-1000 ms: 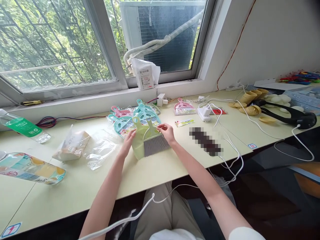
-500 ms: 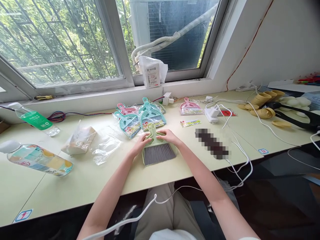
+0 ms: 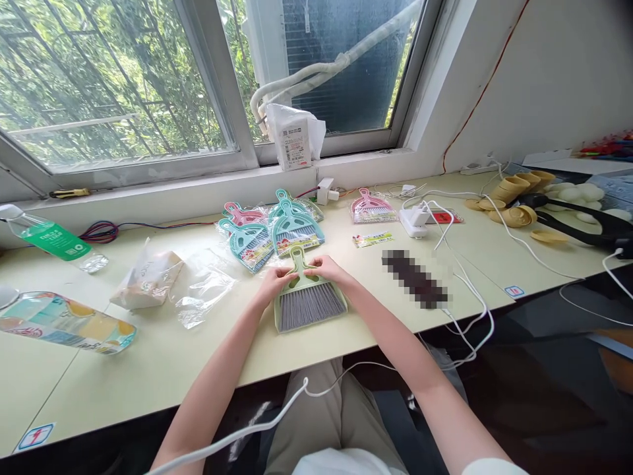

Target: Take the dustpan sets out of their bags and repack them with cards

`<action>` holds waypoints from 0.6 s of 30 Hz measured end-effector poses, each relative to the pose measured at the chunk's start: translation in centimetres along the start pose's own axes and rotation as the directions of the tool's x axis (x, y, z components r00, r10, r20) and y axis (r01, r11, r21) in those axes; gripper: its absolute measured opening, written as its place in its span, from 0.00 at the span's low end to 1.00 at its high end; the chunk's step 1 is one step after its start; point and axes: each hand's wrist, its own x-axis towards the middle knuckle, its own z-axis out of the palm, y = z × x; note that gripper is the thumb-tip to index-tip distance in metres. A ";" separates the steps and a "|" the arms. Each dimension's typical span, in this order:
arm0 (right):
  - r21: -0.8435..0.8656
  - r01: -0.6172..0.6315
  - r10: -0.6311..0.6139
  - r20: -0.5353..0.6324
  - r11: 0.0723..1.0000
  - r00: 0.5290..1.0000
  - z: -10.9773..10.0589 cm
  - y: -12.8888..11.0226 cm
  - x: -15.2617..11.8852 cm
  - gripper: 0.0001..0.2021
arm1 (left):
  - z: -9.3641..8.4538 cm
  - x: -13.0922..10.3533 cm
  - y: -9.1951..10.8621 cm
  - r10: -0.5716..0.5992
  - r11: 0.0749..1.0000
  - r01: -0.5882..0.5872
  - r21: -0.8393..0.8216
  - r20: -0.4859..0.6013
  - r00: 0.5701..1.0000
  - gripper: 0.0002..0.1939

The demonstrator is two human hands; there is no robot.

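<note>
A light green hand brush [image 3: 312,305] with grey bristles lies on a matching green dustpan [image 3: 277,315] at the table's near side, handles pointing toward the window. My left hand [image 3: 271,285] is closed on the left side of the set, its thumb over the top near the handle. From the right, my right hand [image 3: 330,270] grips the other side in the same way. Some fingers of both hands are hidden. Just beyond the handles lie teal brush-and-dustpan sets [image 3: 295,227] in clear wrappers, with a pink set [image 3: 242,214] partly behind them.
Left of my hands are a crumpled clear wrapper [image 3: 205,290], a tissue pack [image 3: 148,274] and two bottles, one with a green label [image 3: 57,241]. To the right lie a wrapped pink set [image 3: 373,208], a printed card [image 3: 372,239], a white plug adapter [image 3: 414,221] and loose white cables [image 3: 475,297].
The view has shifted slightly, so the bottles appear farther left. Both hands remain on the green set, and the brush sits a little straighter over the dustpan.
</note>
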 end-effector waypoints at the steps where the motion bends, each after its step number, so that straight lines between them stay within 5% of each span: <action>1: 0.028 -0.001 0.001 -0.006 1.000 1.000 0.1 0.0 0.0 0.15 | -0.1 0.0 0.1 -0.007 1.000 0.007 -0.025 -0.012 1.000 0.20; 6: 0.101 0.087 -0.070 -0.158 0.991 0.985 -0.8 -0.6 0.1 0.20 | -0.5 -0.2 0.3 -0.116 0.965 0.123 -0.230 0.045 0.992 0.24; 9: -0.078 0.131 -0.148 -0.295 0.988 0.944 -3.0 -0.9 0.2 0.23 | -0.5 -0.3 0.2 -0.118 0.943 0.124 -0.308 0.040 0.992 0.26; 13: -0.597 -0.066 -0.378 -0.586 0.800 0.717 -6.6 0.3 0.2 0.21 | -0.4 -0.2 0.0 -0.139 0.937 0.109 -0.331 -0.067 0.988 0.30; 14: -0.663 -0.151 -0.396 -0.596 0.733 0.698 -7.3 0.8 0.2 0.22 | -0.5 -0.1 -0.1 -0.135 0.941 0.097 -0.325 -0.098 0.986 0.30; 18: -0.739 -0.331 -0.240 -0.549 0.587 0.800 -8.0 2.9 0.5 0.23 | -1.0 0.1 -0.6 -0.080 0.951 0.014 -0.309 -0.202 0.976 0.31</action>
